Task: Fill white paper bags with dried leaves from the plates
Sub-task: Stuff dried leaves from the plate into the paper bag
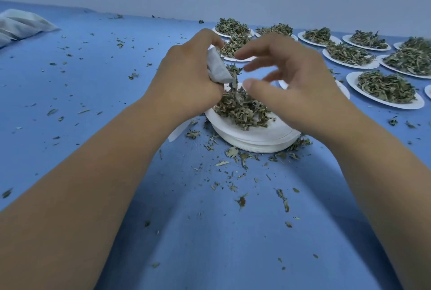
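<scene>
My left hand [186,75] grips a small white paper bag [218,69] with its mouth turned right, above a stack of white plates [254,137]. Dried green leaves [242,108] are heaped on the top plate, and a few hang from the bag's mouth. My right hand [286,84] hovers just right of the bag, blurred, fingers spread and curled, holding nothing that I can see. Both hands are over the pile.
Several more white plates [384,94] heaped with dried leaves fill the back right of the blue table [93,75]. Loose leaf bits [240,201] litter the cloth around and in front of the stack. Filled white bags [21,26] lie at the far left by the wall.
</scene>
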`<state>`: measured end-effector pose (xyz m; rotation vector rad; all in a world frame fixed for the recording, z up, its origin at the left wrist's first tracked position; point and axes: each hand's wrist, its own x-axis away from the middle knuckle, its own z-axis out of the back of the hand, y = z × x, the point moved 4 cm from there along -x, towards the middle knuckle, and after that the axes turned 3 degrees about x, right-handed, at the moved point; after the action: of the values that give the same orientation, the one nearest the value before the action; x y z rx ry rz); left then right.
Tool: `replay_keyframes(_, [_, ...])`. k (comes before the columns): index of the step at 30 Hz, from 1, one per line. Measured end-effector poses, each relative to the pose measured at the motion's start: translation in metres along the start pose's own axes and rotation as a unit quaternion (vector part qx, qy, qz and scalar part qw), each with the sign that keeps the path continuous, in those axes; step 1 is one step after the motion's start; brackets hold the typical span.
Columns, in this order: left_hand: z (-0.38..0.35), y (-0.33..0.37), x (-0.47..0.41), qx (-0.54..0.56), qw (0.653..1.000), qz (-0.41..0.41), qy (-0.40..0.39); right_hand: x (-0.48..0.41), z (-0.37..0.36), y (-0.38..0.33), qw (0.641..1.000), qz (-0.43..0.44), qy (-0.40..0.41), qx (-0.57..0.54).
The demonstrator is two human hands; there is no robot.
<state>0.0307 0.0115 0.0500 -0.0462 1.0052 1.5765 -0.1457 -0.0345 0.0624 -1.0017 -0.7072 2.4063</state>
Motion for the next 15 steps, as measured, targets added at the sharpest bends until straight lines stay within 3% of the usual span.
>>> replay_keyframes(3, [0.000,-0.003,-0.001,0.024,1.000,0.014,0.004,0.001,-0.011,0.003,0.999,-0.001,-0.050,0.017])
replay_keyframes(15, [-0.005,0.005,0.004,-0.045,0.996,-0.045,-0.060,-0.005,0.005,0.011,0.989,-0.028,0.115,-0.086])
